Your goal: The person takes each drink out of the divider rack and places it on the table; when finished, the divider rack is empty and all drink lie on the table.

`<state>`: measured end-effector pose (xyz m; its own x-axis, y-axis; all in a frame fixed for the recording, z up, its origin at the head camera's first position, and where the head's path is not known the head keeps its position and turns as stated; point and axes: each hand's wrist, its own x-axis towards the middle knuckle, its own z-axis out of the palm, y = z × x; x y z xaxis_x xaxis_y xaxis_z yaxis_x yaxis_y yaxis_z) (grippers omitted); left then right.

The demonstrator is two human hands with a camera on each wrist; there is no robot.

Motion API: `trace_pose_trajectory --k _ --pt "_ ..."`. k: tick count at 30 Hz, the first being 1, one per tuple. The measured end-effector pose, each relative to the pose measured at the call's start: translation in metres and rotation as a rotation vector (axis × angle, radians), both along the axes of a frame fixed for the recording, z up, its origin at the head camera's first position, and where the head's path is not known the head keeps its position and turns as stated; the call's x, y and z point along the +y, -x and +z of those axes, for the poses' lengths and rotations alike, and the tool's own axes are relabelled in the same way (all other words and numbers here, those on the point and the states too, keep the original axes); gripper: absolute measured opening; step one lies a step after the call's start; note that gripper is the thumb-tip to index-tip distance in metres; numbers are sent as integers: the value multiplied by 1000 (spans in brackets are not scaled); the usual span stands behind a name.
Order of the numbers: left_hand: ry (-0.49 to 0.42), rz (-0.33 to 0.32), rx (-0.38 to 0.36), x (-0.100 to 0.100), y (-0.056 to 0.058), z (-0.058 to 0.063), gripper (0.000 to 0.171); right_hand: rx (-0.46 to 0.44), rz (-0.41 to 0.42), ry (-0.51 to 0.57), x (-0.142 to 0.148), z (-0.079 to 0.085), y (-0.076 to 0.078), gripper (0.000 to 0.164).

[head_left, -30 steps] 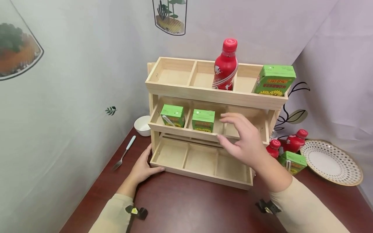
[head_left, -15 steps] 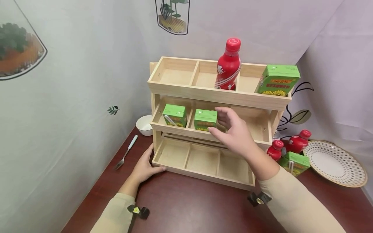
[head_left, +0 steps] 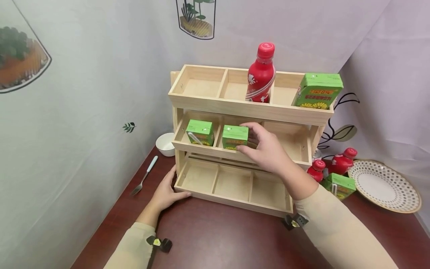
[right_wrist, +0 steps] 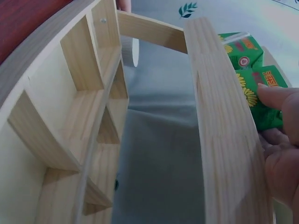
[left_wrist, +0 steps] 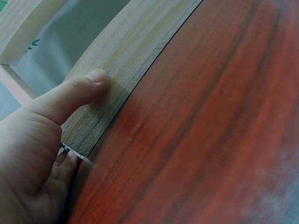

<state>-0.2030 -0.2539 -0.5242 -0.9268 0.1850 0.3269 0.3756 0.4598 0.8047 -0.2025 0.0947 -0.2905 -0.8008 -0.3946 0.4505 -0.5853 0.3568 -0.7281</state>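
Right hand (head_left: 268, 151): gripping the centre green drink carton (head_left: 235, 137), thumb at the front, fingers reaching round its right side and back. This carton is located in the middle compartment of the middle tier of a three-tier wooden rack (head_left: 248, 106). Whether its base is in contact with the compartment floor cannot be determined.

Left hand (head_left: 166, 191): holding the left end of the rack's lowest tier. The left wrist view confirms the thumb flat against the front board, with the other fingers round the end, partly hidden.

Rack contents: a second green carton (head_left: 201, 130), bearing a white straw, occupies the left compartment of the middle tier. On the top tier, a red bottle (head_left: 260, 80) stands in the middle compartment, close to the right divider; a larger-looking green carton (head_left: 319, 90) occupies the right compartment.

Surroundings: the rack stands on a dark red-brown worktop (head_left: 208, 231). To its left lie a fork (head_left: 145, 175) with a pale handle and a white bowl (head_left: 165, 148). To its right are two red-capped bottles (head_left: 342, 161), a further green carton (head_left: 340, 184) and a dot-rimmed plate (head_left: 376, 183).
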Motion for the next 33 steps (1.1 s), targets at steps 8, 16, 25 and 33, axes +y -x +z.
trace_pose_trajectory --k 8,16,25,33 --pt "4 -10 21 11 -14 29 114 13 26 76 2 -4 0 47" --pt "2 -5 -26 12 -17 35 114 -2 57 210 11 -11 4 48" --pt "-59 -29 -43 9 -12 29 115 64 107 440 23 -32 18 49" --pt "-46 -39 -19 7 -12 28 113 109 113 503 30 -33 16 51"
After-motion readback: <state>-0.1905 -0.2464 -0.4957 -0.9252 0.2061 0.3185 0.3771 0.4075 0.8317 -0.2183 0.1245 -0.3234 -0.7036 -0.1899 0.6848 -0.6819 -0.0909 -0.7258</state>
